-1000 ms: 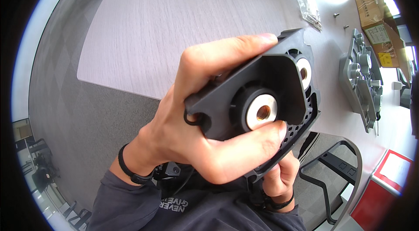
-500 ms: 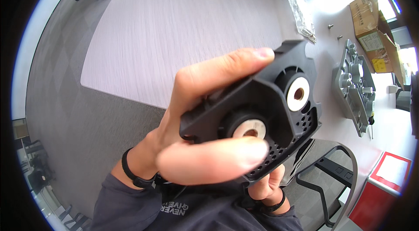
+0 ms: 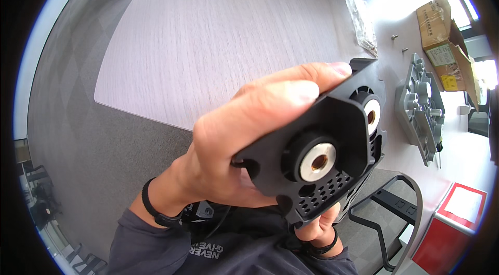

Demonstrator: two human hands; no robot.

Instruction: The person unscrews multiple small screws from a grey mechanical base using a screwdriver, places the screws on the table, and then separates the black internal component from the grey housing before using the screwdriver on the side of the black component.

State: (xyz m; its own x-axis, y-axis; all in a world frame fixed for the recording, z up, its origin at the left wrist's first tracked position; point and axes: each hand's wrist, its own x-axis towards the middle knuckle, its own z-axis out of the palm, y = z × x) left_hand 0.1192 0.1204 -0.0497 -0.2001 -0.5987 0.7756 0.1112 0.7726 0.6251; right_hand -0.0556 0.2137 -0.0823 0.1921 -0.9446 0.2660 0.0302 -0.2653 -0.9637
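A black plastic housing (image 3: 340, 135) is held up tilted in front of me. Two round metal bushings with brass-coloured centres sit in its face, the nearer bushing (image 3: 318, 162) and the farther bushing (image 3: 371, 117). Small holes perforate its lower part. My left hand (image 3: 249, 124) is closed around the housing's left side, fingers along the upper edge. Below the housing's lower corner, my right hand (image 3: 320, 224) is partly hidden behind it; its bent fingers appear to grip the underside.
On the table (image 3: 208, 36) to the right lies a grey moulded part (image 3: 422, 111) with several posts. Beyond it are two screws, one screw (image 3: 394, 36) nearer the plastic bag (image 3: 357, 18) of hardware. An open cardboard box (image 3: 442, 41) and a red-and-white box (image 3: 452, 223) stand farther right.
My left thumb has lifted off the housing's face and now lies along its upper side. The housing has turned and shifted slightly right, showing the nearer bushing fully. My right hand stays beneath.
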